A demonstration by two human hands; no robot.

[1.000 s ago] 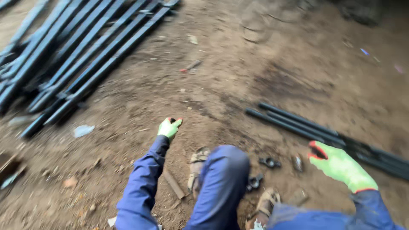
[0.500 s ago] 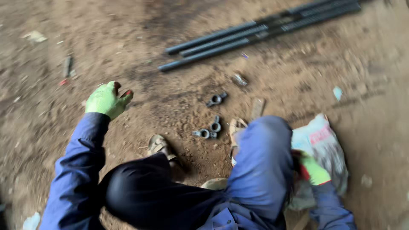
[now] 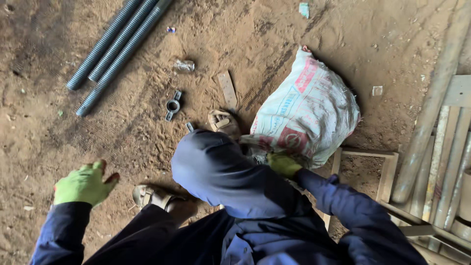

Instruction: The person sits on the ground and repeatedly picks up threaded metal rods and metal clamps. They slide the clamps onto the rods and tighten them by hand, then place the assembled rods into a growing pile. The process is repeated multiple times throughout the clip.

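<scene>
Fingers of the left hand [image 3: 84, 185], in a green glove with reddish tips, are loosely spread and curled over bare dirt, holding nothing and touching nothing. Underfoot is a floor of brown, sandy earth [image 3: 274, 34], scuffed and littered with small scraps. Three long dark threaded steel rods [image 3: 115, 46] lie side by side at the upper left, well apart from both hands. A small grey metal bracket with a round hole [image 3: 172, 105] sits on the dirt between the rods and the person's raised knee in dark blue trousers [image 3: 211, 164], and a short flat piece of wood [image 3: 228, 90] lies just beyond it. At the right edge, pale wooden battens and poles [image 3: 434, 122] are stacked. A white woven plastic sack with red and blue print [image 3: 306, 110] slumps on the ground just ahead of the right hand [image 3: 283, 164], which wears the same green glove and rests against the sack's lower edge. Whether its fingers are gripping the sack's fabric cannot be told, since the knee and sleeve cover part of them.
</scene>
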